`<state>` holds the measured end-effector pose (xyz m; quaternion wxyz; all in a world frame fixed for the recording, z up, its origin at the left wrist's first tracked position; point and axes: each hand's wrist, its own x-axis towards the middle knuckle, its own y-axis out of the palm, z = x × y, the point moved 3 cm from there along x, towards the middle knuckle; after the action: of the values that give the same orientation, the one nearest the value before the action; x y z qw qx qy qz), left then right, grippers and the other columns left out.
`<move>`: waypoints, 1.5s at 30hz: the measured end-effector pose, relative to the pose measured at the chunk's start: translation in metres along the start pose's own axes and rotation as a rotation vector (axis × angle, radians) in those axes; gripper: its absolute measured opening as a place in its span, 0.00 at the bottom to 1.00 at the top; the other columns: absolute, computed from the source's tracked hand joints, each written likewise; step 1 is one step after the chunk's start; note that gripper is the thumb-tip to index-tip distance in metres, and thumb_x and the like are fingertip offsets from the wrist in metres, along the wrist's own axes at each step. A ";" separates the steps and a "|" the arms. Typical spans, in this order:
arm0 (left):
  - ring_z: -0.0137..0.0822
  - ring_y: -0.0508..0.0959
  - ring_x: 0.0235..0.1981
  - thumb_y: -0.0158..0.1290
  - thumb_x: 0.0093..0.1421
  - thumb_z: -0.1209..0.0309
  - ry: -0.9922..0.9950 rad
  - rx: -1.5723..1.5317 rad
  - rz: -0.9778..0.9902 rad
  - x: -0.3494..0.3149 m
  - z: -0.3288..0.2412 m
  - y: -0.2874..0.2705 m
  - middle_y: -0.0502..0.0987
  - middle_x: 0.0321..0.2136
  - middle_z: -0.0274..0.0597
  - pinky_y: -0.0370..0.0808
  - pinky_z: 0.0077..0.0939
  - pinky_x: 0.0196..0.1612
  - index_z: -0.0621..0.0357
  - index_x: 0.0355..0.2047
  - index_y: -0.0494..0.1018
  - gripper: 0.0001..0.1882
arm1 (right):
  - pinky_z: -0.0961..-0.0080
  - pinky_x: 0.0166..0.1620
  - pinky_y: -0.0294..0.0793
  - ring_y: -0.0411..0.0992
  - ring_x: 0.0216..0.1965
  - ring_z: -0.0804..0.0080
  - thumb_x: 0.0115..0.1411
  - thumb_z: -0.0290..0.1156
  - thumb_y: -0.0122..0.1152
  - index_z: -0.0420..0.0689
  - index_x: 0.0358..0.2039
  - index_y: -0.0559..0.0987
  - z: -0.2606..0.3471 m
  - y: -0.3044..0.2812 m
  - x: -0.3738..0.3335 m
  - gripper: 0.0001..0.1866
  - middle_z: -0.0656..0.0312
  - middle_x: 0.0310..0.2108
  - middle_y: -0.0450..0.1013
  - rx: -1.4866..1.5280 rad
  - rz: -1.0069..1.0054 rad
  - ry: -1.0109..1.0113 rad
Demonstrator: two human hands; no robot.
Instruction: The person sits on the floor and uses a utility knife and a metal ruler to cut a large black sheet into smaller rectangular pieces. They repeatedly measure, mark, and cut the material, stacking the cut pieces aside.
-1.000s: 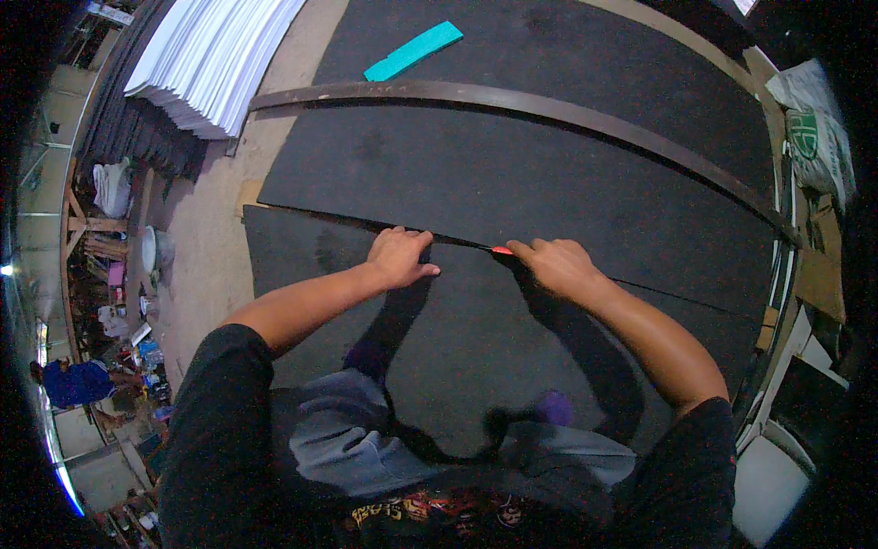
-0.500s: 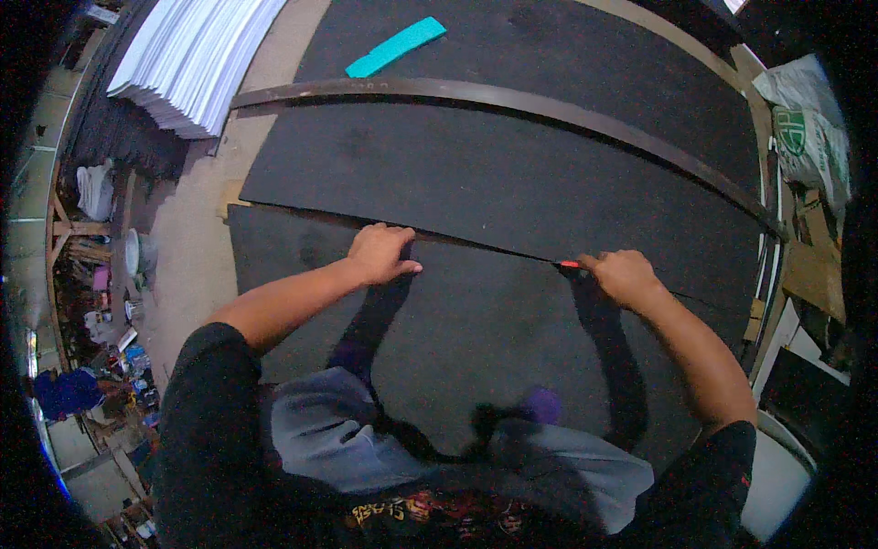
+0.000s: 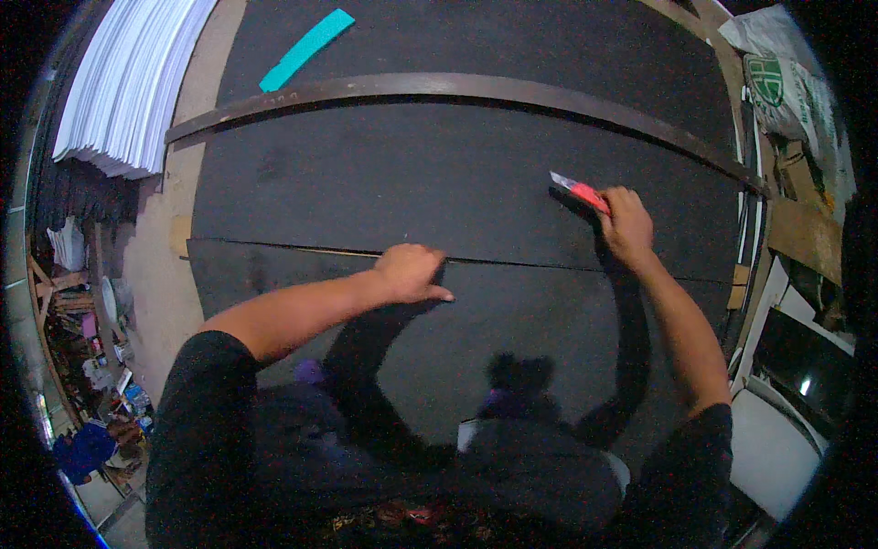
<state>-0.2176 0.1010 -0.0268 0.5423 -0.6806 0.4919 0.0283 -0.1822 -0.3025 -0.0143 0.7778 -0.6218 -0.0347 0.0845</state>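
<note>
Nearest to the body, the near black sheet (image 3: pixel 512 316) is flat, with a dull, matt surface. The left hand (image 3: pixel 412 274) rests on it beside the seam; its fingers are spread loosely, the thumb standing apart, and they grip nothing. The seam is a narrow, almost straight line, and left of this hand a thin yellowish strip shows through it. Beyond the seam, the right hand (image 3: pixel 627 224) has its fingers closed around a cutter (image 3: pixel 578 191), with a smooth red handle and a bare, shiny blade pointing to the far left. The cutter is above the far black sheet (image 3: pixel 366 178), which has the same matt surface. Across this sheet lies a long, dark bar (image 3: pixel 439 84), bent by the lens. Behind the bar is a flat turquoise strip (image 3: pixel 306 50), slim and long.
</note>
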 end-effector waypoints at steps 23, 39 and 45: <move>0.49 0.84 0.49 0.70 0.53 0.52 -0.358 -0.157 0.320 0.037 -0.040 -0.037 0.85 0.43 0.46 0.81 0.44 0.49 0.53 0.42 0.83 0.23 | 0.54 0.53 0.67 0.67 0.52 0.50 0.56 0.28 0.63 0.48 0.50 0.77 -0.016 0.065 0.040 0.19 0.53 0.47 0.70 -0.038 0.035 -0.025; 0.50 0.84 0.48 0.74 0.46 0.48 -0.430 -0.054 0.158 0.033 -0.045 -0.018 0.85 0.43 0.48 0.82 0.44 0.49 0.56 0.44 0.83 0.31 | 0.54 0.52 0.68 0.68 0.53 0.52 0.57 0.29 0.64 0.49 0.52 0.75 -0.016 0.068 0.039 0.20 0.55 0.48 0.70 -0.083 -0.055 -0.086; 0.53 0.83 0.47 0.69 0.51 0.44 -0.479 0.042 0.064 0.013 -0.062 -0.014 0.85 0.41 0.49 0.80 0.49 0.49 0.58 0.43 0.81 0.31 | 0.55 0.50 0.71 0.70 0.51 0.54 0.59 0.32 0.64 0.50 0.52 0.75 -0.012 0.055 0.040 0.20 0.57 0.47 0.72 -0.061 -0.160 -0.181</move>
<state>-0.2314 0.0445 0.0011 0.6561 -0.6273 0.3711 0.1958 -0.1457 -0.2955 -0.0730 0.7565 -0.6302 -0.1569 0.0770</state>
